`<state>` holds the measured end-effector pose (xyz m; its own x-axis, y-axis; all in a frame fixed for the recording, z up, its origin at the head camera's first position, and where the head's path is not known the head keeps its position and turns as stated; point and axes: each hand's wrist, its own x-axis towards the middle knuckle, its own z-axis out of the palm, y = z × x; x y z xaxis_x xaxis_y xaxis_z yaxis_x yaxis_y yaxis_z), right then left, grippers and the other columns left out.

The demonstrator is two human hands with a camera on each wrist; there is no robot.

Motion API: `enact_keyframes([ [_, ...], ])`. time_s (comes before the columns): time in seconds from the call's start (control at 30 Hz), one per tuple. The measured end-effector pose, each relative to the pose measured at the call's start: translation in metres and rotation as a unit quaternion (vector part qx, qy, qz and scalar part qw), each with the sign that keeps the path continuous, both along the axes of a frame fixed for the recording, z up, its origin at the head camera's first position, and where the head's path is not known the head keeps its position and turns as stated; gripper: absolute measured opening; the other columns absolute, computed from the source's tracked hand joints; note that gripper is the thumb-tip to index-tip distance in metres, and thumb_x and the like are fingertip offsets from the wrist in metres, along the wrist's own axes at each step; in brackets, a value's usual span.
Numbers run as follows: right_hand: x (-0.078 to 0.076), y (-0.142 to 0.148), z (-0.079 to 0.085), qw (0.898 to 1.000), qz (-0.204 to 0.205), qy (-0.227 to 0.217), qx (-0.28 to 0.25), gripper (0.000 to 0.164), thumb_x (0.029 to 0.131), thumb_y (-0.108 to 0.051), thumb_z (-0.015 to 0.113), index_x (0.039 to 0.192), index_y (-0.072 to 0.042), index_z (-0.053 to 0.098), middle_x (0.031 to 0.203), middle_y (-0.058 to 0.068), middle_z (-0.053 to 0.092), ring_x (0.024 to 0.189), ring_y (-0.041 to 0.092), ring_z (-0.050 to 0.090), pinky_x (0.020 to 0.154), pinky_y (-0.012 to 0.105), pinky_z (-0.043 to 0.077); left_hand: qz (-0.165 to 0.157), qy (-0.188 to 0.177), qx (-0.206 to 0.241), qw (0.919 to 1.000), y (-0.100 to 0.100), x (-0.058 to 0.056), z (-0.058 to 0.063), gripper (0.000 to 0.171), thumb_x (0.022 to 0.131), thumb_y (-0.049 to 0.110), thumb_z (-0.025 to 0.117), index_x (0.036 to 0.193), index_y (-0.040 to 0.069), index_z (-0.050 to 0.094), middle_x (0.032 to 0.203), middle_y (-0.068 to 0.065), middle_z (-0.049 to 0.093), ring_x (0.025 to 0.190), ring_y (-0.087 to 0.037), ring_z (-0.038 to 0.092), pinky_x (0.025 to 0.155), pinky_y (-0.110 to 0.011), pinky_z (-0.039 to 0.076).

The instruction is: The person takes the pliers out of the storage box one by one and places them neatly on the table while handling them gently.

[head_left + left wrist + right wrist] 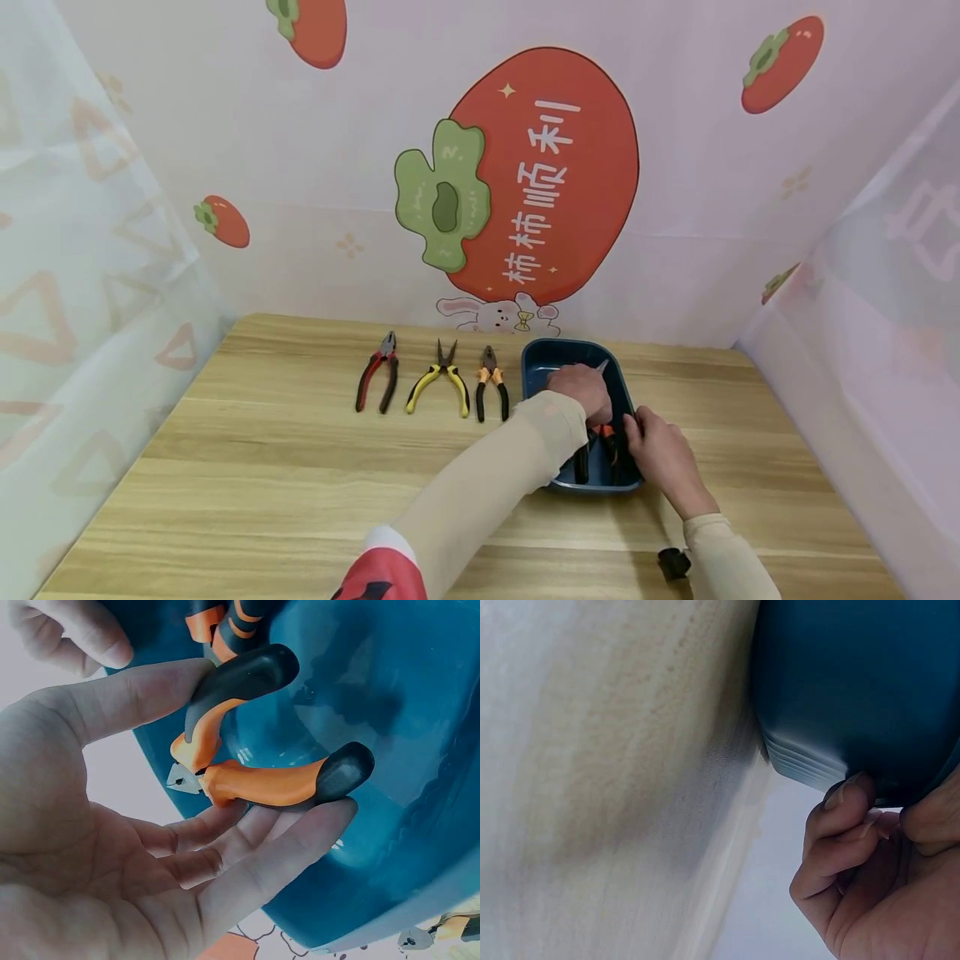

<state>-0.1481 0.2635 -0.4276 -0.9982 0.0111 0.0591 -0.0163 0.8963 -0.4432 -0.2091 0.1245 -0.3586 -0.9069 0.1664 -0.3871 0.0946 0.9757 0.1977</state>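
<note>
My left hand reaches into a dark blue plastic bin. In the left wrist view it holds a small pair of pliers with orange and black handles, the thumb on one handle and fingers along the other. The handles are spread, and the short metal jaws point toward the palm. Another orange-and-black handled tool lies in the bin, its head out of sight in that view. My right hand grips the bin's right rim between thumb and curled fingers, as the right wrist view shows from the outside.
Left of the bin, pliers lie in a row on the wooden table: red-and-black pliers, yellow-handled long-nose pliers and orange-and-black pliers. A small black object is beside the right forearm. Printed cloth walls enclose the table.
</note>
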Motion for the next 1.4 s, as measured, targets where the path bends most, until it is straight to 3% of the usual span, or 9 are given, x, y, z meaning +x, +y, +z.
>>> enact_keyframes([
  [0.23,0.000,0.000,-0.001,1.000,-0.001,0.000,0.001,0.031,0.106,-0.023,0.050,0.080,-0.008,0.049,0.062,0.004,0.045,0.052,0.019,0.046,0.049,0.033,0.035,0.009,-0.010,0.024,0.9996,-0.003,0.000,0.003,0.025,0.088,0.032,0.078,0.100,0.011,0.071,0.090,-0.004,0.060,0.081,-0.019,0.056,0.081,-0.030,0.050],
  [0.4,-0.001,0.000,-0.002,1.000,-0.002,0.000,0.001,0.030,0.106,-0.023,0.049,0.080,-0.008,0.049,0.062,0.004,0.045,0.052,0.018,0.045,0.049,0.033,0.035,0.005,0.014,0.037,0.9992,-0.006,0.000,-0.001,0.038,0.087,0.036,0.078,0.114,0.010,0.067,0.094,-0.005,0.059,0.081,-0.019,0.055,0.077,-0.029,0.052],
  [0.53,0.000,0.000,-0.002,1.000,0.007,0.006,0.003,0.030,0.106,-0.021,0.050,0.080,-0.007,0.048,0.061,0.004,0.043,0.051,0.019,0.045,0.049,0.033,0.035,-0.014,0.033,0.030,0.9989,-0.010,0.000,-0.003,0.051,0.088,0.040,0.075,0.125,0.009,0.058,0.104,-0.006,0.057,0.087,-0.019,0.052,0.084,-0.030,0.052],
  [0.83,0.000,0.000,-0.001,1.000,0.010,0.016,0.007,0.030,0.106,-0.020,0.051,0.078,-0.007,0.048,0.060,0.004,0.043,0.051,0.019,0.044,0.049,0.034,0.034,0.019,0.034,0.073,0.9966,-0.017,0.002,0.001,0.054,0.088,0.039,0.075,0.124,0.006,0.051,0.100,-0.011,0.055,0.082,-0.023,0.055,0.072,-0.032,0.052],
  [1.03,0.000,0.000,-0.002,1.000,0.009,0.012,0.009,0.030,0.106,-0.021,0.050,0.079,-0.008,0.048,0.061,0.004,0.043,0.051,0.019,0.045,0.050,0.034,0.035,0.002,0.045,0.094,0.9946,-0.023,0.004,0.004,0.050,0.090,0.037,0.073,0.123,0.008,0.051,0.099,-0.009,0.053,0.082,-0.022,0.054,0.068,-0.031,0.049],
  [1.4,0.000,0.000,-0.001,1.000,0.006,0.004,0.001,0.030,0.106,-0.021,0.051,0.079,-0.007,0.048,0.061,0.005,0.044,0.051,0.019,0.045,0.050,0.034,0.035,0.003,0.060,0.147,0.9874,-0.038,0.009,0.012,0.062,0.092,0.035,0.070,0.139,0.004,0.045,0.122,-0.013,0.056,0.093,-0.025,0.055,0.081,-0.037,0.053],
])
